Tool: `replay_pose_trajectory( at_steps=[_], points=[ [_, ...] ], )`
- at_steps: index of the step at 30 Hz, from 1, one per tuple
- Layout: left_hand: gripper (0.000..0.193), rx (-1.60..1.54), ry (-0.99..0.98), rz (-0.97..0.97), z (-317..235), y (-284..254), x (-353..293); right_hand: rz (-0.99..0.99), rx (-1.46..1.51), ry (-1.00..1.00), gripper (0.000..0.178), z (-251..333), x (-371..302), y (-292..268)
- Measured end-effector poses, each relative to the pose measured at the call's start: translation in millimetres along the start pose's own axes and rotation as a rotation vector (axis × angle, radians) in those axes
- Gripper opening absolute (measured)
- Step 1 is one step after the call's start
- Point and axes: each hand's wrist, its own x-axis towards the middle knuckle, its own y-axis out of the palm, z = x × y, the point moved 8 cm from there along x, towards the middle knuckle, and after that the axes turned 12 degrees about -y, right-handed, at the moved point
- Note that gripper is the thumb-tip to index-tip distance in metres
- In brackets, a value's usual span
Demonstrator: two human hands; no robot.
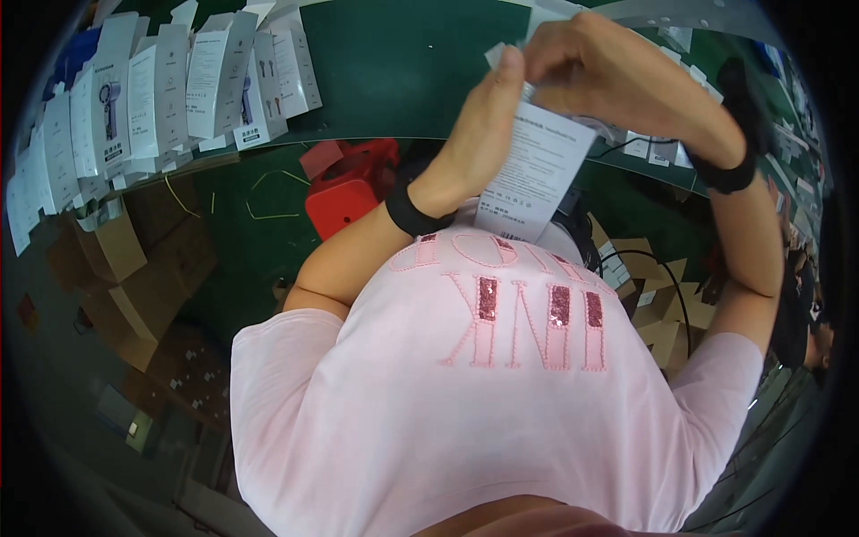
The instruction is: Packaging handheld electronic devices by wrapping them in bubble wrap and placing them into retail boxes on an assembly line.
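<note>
White card makes up the carton gripped in the left hand, its printed face turned up toward the head and its lower end slanting down toward the pink shirt. The left forearm rises from the lower left, a black wristband around the wrist; the hand lies along the carton's left edge with the thumb pointing up, and the other fingers are mostly hidden.

The right arm is bent at the elbow, its forearm climbing at the far right before the right hand arches leftward over the carton's top end. Its knuckles are up and its fingers curl in narrowly there, close to the left thumb; whether they pinch a flap I cannot tell.

Left of the grip, a row of upright white boxes lines the green table. Below and left of the left wrist sits a red plastic object; below and right of the grip are open cardboard boxes.
</note>
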Motion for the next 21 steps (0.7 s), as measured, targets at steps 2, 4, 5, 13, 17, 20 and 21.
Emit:
replay_pose_trajectory(
  at_steps=[2, 4, 5, 13, 17, 20, 21],
  points=[
    [0.079, 0.329, 0.063, 0.045, -6.0, 6.8, -4.5, 0.339, 0.228, 0.141, 0.026, 9.7, -2.6, -0.2],
    [0.075, 0.287, -0.025, 0.1, -10.5, 9.0, -9.1, 0.189, 0.397, 0.24, 0.037, -1.8, -22.3, -3.6],
    [0.071, 0.239, -0.103, 0.139, -8.6, 12.7, -7.9, 0.207, 0.487, 0.124, 0.035, 2.5, -23.0, 4.1],
    [0.077, 0.117, 0.22, 0.306, -22.2, 6.8, -20.3, 0.189, 0.686, 0.214, 0.034, 13.6, -24.8, 5.6],
    [0.097, 0.164, 0.229, 0.292, -23.8, -5.3, -26.1, -0.584, 0.257, 0.182, 0.061, -28.7, -127.5, -49.6],
    [0.096, 0.21, 0.284, 0.289, -24.4, -3.8, -25.2, -0.551, 0.872, 0.203, 0.095, -48.8, -88.7, 43.2],
    [0.095, 0.292, 0.317, 0.317, -24.7, 3.0, -26.1, -0.605, 0.947, 0.244, 0.095, -46.7, -77.8, 62.9]
  ],
)
